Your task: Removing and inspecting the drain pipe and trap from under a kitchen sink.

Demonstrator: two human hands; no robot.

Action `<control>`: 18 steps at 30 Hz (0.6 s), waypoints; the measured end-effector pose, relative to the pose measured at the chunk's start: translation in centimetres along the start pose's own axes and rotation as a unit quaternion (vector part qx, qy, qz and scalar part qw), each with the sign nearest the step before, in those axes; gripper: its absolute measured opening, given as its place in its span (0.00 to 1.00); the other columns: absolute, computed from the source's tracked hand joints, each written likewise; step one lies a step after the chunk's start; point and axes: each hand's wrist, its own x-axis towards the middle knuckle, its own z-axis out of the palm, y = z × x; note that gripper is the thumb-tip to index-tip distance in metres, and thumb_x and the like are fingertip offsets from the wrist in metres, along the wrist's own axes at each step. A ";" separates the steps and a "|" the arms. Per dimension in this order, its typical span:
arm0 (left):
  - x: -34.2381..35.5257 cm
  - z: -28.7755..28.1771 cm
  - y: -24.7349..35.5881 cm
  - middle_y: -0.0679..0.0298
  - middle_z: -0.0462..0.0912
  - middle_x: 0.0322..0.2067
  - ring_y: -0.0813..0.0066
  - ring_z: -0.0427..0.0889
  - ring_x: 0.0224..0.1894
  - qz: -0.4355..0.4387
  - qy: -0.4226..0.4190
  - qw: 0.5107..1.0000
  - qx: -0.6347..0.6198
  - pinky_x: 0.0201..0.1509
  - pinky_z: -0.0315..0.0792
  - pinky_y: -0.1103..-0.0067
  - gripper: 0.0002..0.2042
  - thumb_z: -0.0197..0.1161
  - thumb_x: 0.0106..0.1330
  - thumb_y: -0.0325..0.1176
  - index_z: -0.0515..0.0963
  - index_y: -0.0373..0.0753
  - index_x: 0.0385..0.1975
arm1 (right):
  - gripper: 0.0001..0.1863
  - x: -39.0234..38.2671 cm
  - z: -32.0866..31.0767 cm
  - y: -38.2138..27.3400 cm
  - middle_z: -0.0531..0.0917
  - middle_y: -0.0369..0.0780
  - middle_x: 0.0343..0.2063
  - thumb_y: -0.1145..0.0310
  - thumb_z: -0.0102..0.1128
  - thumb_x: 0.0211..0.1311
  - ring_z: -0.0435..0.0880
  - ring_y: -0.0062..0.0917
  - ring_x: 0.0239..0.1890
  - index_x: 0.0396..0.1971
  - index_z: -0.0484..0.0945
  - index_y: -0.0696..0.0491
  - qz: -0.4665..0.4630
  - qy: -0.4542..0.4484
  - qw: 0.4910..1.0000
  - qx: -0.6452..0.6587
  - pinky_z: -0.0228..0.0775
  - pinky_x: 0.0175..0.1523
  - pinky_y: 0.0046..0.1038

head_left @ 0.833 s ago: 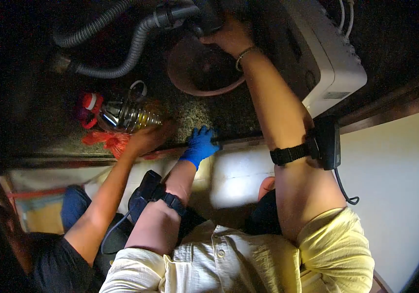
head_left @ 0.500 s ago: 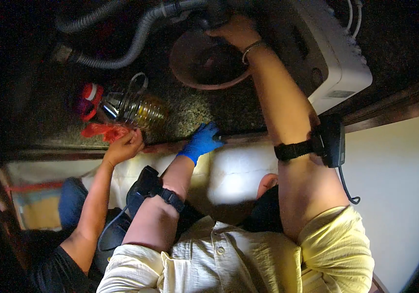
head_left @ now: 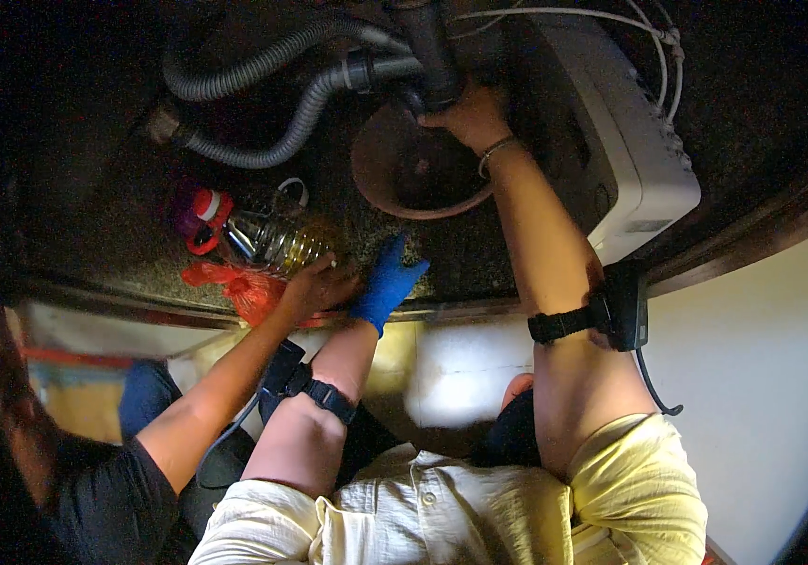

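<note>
My bare right hand (head_left: 475, 118) is wrapped round the lower end of a dark drain pipe (head_left: 435, 56), above a brownish-pink basin (head_left: 423, 209). Its fingertips are partly hidden behind the pipe. My left hand (head_left: 393, 285), in a blue glove, holds nothing; its fingers are spread over the dark speckled cabinet floor near the front edge. Left of it another person's hand (head_left: 321, 287) reaches in beside a clear plastic bottle (head_left: 291, 247) with a red cap and handle. A red plastic bag (head_left: 249, 292) lies against that bottle.
Two ribbed grey hoses (head_left: 263, 151) run from the drain pipe to the left. A white boxy appliance (head_left: 644, 193) stands at the right, with white cables (head_left: 668, 66) behind it. The cabinet's front ledge (head_left: 460, 307) crosses before me.
The view has shifted, so the cabinet's contents sit lower. My gloved left hand has turned with fingers apart. The other person's hand has moved right, from the red bag toward the bottle's base.
</note>
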 end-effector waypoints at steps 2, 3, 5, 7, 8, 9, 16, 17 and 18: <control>-0.1 0.6 0.8 0.45 0.62 0.54 0.55 0.59 0.59 0.002 -0.029 0.999 -0.031 0.61 0.55 0.71 0.34 0.61 0.52 0.43 0.58 0.31 0.55 | 0.45 0.4 0.2 0.9 0.73 0.50 0.45 0.49 0.72 0.24 0.70 0.42 0.50 0.47 0.68 0.56 0.028 -0.044 0.997 -0.065 0.58 0.56 0.36; -0.3 0.7 0.8 0.45 0.62 0.54 0.55 0.60 0.58 -0.027 -0.090 0.995 -0.023 0.61 0.55 0.71 0.34 0.60 0.52 0.44 0.58 0.31 0.55 | 0.45 0.3 0.4 0.4 0.73 0.50 0.45 0.49 0.72 0.24 0.70 0.42 0.50 0.47 0.68 0.56 0.030 -0.046 0.996 -0.063 0.58 0.56 0.36; -0.5 1.3 0.6 0.45 0.62 0.54 0.55 0.60 0.58 -0.054 -0.154 0.986 -0.019 0.60 0.55 0.71 0.34 0.60 0.52 0.44 0.58 0.31 0.55 | 0.44 0.6 -0.1 -0.3 0.73 0.50 0.46 0.47 0.71 0.25 0.70 0.41 0.50 0.47 0.68 0.57 0.028 -0.062 0.994 -0.083 0.60 0.55 0.36; -1.8 1.0 -2.0 0.45 0.62 0.54 0.56 0.61 0.58 -0.024 -0.158 0.987 0.022 0.60 0.56 0.71 0.33 0.58 0.53 0.45 0.59 0.31 0.55 | 0.45 0.6 1.8 -1.4 0.73 0.50 0.45 0.46 0.71 0.25 0.71 0.41 0.50 0.47 0.68 0.57 0.010 -0.047 0.995 -0.086 0.61 0.54 0.35; -2.0 2.0 -1.4 0.45 0.62 0.54 0.56 0.61 0.58 -0.013 -0.169 0.985 0.017 0.60 0.56 0.71 0.33 0.58 0.53 0.45 0.59 0.31 0.55 | 0.45 0.1 1.5 0.1 0.74 0.50 0.45 0.46 0.71 0.25 0.71 0.41 0.50 0.47 0.68 0.56 0.000 -0.017 0.992 -0.128 0.62 0.54 0.35; -2.2 2.9 -0.9 0.45 0.62 0.54 0.55 0.61 0.58 -0.027 -0.195 0.980 0.013 0.60 0.56 0.71 0.33 0.58 0.53 0.45 0.59 0.31 0.55 | 0.45 -0.2 0.8 1.6 0.74 0.50 0.45 0.46 0.71 0.25 0.71 0.41 0.50 0.47 0.68 0.56 0.006 -0.012 0.990 -0.142 0.62 0.54 0.35; -4.4 1.4 -1.1 0.45 0.61 0.55 0.55 0.59 0.59 -0.089 -0.218 0.969 0.078 0.62 0.53 0.71 0.35 0.59 0.52 0.48 0.59 0.31 0.55 | 0.47 -0.8 -0.1 -1.1 0.75 0.48 0.45 0.50 0.72 0.25 0.72 0.40 0.49 0.50 0.65 0.56 0.030 -0.059 0.994 -0.090 0.62 0.55 0.33; -4.5 1.7 -1.5 0.45 0.61 0.55 0.55 0.59 0.59 -0.088 -0.219 0.969 0.077 0.62 0.53 0.71 0.35 0.59 0.52 0.48 0.59 0.31 0.55 | 0.47 -0.5 -0.3 -0.9 0.75 0.47 0.45 0.51 0.73 0.24 0.72 0.39 0.49 0.51 0.65 0.56 0.055 -0.072 0.990 -0.109 0.62 0.55 0.33; -4.6 2.0 -2.0 0.45 0.60 0.55 0.55 0.59 0.59 -0.071 -0.197 0.972 0.110 0.62 0.53 0.70 0.35 0.59 0.51 0.48 0.59 0.32 0.55 | 0.47 -0.4 -0.2 -0.7 0.75 0.47 0.45 0.51 0.73 0.24 0.72 0.39 0.49 0.51 0.65 0.56 0.055 -0.072 0.990 -0.110 0.62 0.55 0.33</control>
